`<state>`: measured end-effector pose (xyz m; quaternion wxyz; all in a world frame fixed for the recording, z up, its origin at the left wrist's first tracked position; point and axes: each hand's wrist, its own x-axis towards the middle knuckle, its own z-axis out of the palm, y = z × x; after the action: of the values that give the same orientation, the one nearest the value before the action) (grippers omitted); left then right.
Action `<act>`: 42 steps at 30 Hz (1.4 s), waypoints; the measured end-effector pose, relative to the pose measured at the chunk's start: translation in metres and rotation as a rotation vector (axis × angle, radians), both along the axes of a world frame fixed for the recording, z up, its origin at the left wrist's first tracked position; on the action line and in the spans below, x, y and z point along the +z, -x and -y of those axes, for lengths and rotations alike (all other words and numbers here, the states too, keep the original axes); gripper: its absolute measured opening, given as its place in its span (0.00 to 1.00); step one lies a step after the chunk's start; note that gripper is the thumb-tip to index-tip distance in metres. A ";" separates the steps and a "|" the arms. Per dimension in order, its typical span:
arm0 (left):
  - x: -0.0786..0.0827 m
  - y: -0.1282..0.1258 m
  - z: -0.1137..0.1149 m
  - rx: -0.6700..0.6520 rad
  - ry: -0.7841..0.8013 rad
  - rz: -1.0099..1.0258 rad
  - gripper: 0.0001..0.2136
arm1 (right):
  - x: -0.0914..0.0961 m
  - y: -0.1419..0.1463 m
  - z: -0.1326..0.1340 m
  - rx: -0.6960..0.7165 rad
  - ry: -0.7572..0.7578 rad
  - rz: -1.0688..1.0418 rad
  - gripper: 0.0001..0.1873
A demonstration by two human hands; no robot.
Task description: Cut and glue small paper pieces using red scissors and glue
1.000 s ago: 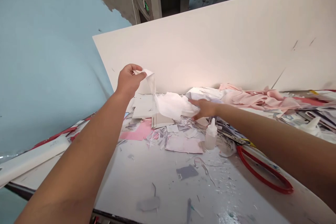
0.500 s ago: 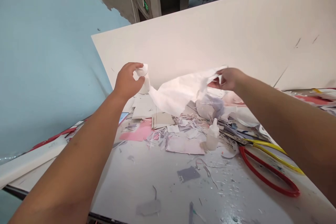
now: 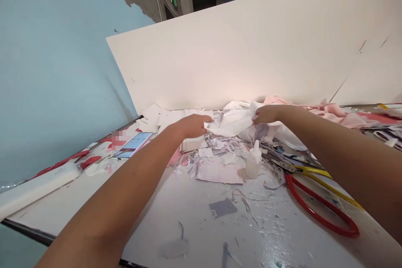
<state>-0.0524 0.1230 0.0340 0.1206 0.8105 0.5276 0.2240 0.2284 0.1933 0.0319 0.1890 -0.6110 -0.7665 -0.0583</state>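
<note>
A thin white cloth point(image 3: 234, 122) hangs low over the scrap pile, stretched between my two hands. My left hand point(image 3: 193, 126) is at its left end, with the thumb and fingers curled round the edge. The right end is pinched in my right hand point(image 3: 266, 114), where the cloth bunches up at the fingertips. Below the cloth lie thin shredded offcuts and a pale pink fabric piece point(image 3: 220, 171). A small white squeeze bottle point(image 3: 253, 161) stands upright in front of my right hand.
Scissors with red and yellow handles point(image 3: 320, 207) lie at the right. A phone point(image 3: 133, 145) rests on the left beside red scraps. A white board point(image 3: 220, 63) stands behind the table. Pink cloth point(image 3: 334, 113) lies at the back right, a long white roll point(image 3: 40, 188) at far left.
Both hands have come down, bringing the cloth down onto the pile. My left hand has moved right, closer to my right hand, and the phone has come into fuller view.
</note>
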 end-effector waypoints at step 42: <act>-0.042 0.015 0.047 0.016 -0.050 -0.021 0.11 | -0.015 0.056 0.029 0.173 0.093 -0.153 0.18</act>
<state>-0.0673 0.0762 -0.0081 0.0929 0.8113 0.5295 0.2297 0.1728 0.1644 0.0169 0.2227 -0.5532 -0.8017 0.0409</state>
